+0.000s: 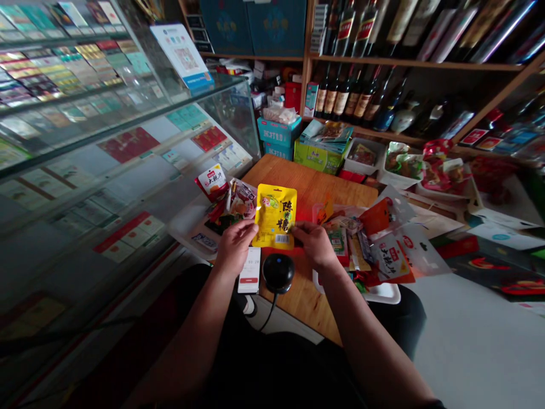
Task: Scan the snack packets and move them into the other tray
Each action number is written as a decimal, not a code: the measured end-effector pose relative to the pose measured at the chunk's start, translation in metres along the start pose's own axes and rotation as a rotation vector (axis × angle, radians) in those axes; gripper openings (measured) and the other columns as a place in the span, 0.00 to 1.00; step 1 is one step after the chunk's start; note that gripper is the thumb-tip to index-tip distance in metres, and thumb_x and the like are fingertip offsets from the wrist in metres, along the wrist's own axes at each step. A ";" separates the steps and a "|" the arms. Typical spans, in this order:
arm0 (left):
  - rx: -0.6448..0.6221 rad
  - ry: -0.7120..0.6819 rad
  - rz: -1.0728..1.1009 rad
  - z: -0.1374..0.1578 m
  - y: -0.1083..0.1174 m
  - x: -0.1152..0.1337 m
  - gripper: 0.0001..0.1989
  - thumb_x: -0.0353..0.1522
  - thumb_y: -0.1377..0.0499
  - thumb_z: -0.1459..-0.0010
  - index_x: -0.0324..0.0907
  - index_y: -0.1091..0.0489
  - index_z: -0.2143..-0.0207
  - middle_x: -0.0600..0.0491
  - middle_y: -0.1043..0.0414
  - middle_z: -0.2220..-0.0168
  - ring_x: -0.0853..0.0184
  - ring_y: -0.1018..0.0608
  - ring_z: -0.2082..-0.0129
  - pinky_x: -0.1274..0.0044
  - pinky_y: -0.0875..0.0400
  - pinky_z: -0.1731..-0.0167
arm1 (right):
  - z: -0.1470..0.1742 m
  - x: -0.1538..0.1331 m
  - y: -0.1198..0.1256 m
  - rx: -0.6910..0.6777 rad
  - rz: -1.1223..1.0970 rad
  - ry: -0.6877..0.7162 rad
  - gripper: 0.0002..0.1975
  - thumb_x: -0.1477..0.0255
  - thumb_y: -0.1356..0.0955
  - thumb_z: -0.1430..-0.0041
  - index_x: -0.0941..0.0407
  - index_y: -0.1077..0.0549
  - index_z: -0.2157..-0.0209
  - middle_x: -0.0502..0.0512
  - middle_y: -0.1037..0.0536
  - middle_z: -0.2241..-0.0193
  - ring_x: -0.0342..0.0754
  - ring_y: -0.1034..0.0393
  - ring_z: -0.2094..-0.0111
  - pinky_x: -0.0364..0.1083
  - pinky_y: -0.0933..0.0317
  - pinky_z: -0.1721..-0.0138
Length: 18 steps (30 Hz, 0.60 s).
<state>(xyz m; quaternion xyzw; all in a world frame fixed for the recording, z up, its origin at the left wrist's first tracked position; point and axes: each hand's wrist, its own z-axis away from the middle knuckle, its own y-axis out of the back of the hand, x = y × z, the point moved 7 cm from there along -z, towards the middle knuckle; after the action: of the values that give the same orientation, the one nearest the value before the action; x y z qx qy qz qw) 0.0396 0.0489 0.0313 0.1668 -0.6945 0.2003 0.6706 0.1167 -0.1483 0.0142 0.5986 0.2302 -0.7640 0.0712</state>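
Note:
A yellow candy packet [268,218] with black lettering and a barcode near its bottom is held upright between my two hands. My left hand [235,243] pinches its left edge, and my right hand [314,243] pinches the right edge. Just below the packet stands a black barcode scanner [278,272] with a cable, casting red light on the table. Beside the scanner, a white phone [249,271] lies face up. Left of my hands is a tray [181,227] of snack packets [242,199]; on the right, a white tray [385,293] holds more snack packets [389,258].
The wooden table [272,167] fills the space before me. A glass display counter [140,125] with cigarette packs runs along the left. Shelves of bottles [340,99] stand behind, with teal boxes [276,133], a green box [319,156] and white bins [402,173] below.

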 end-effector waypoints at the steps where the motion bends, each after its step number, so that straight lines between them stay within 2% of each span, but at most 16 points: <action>1: 0.000 0.006 0.018 0.001 0.000 0.002 0.20 0.44 0.31 0.49 0.40 0.23 0.59 0.50 0.21 0.65 0.63 0.20 0.65 0.74 0.25 0.63 | 0.001 -0.001 -0.001 -0.015 -0.039 -0.010 0.18 0.57 0.26 0.50 0.56 0.23 0.65 0.55 0.19 0.67 0.47 0.25 0.70 0.47 0.30 0.65; 9: -0.023 -0.050 0.124 0.007 0.000 0.024 0.17 0.40 0.30 0.48 0.42 0.23 0.58 0.51 0.20 0.62 0.63 0.19 0.61 0.73 0.24 0.59 | 0.008 -0.003 -0.011 -0.093 -0.247 0.001 0.17 0.58 0.23 0.50 0.55 0.23 0.65 0.54 0.19 0.65 0.48 0.26 0.67 0.47 0.31 0.62; 14: -0.004 -0.084 0.092 0.007 -0.001 0.025 0.17 0.40 0.30 0.48 0.41 0.23 0.58 0.51 0.21 0.62 0.64 0.19 0.62 0.74 0.24 0.60 | 0.007 -0.004 -0.002 -0.013 -0.116 0.091 0.16 0.57 0.25 0.47 0.56 0.23 0.66 0.51 0.22 0.71 0.42 0.31 0.73 0.43 0.36 0.69; 18: -0.009 -0.130 -0.035 0.004 0.001 0.020 0.17 0.42 0.32 0.46 0.40 0.23 0.58 0.50 0.20 0.62 0.64 0.19 0.63 0.75 0.25 0.61 | 0.006 0.002 0.003 0.031 -0.016 0.120 0.16 0.59 0.26 0.48 0.57 0.23 0.65 0.52 0.21 0.71 0.42 0.31 0.73 0.43 0.36 0.69</action>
<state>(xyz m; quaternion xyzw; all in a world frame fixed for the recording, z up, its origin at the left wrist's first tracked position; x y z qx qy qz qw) 0.0347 0.0484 0.0511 0.1886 -0.7346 0.1743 0.6281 0.1125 -0.1533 0.0125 0.6425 0.2272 -0.7306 0.0418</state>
